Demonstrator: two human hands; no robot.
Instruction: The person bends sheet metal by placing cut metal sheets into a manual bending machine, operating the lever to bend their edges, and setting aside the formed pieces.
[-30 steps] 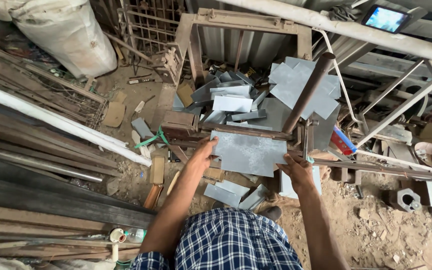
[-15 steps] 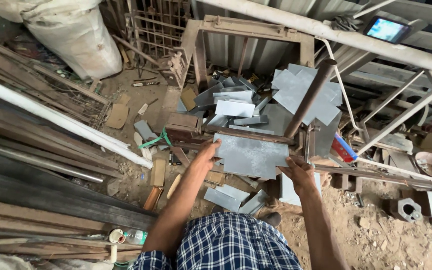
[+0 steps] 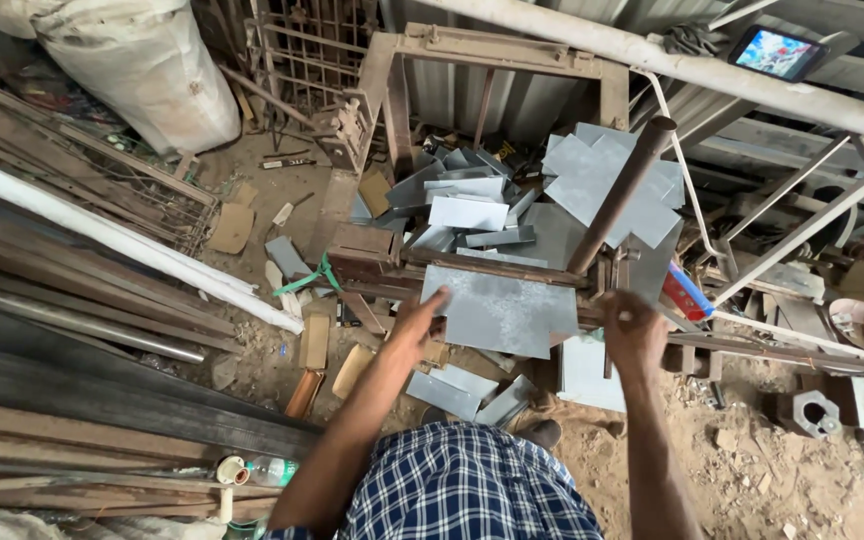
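Dusty workshop ground surrounds a rusty iron frame (image 3: 422, 255) where the flat grey sheet-metal plate (image 3: 500, 312) lies, stiff, light, sharp-edged, left hand (image 3: 420, 322) fingers spread on its near-left edge, right hand (image 3: 635, 335) curled at its right edge.

Single head view, looking steeply down, workbench near

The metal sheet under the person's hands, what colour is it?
The metal sheet is dull grey with faint speckling, seen in the head view.
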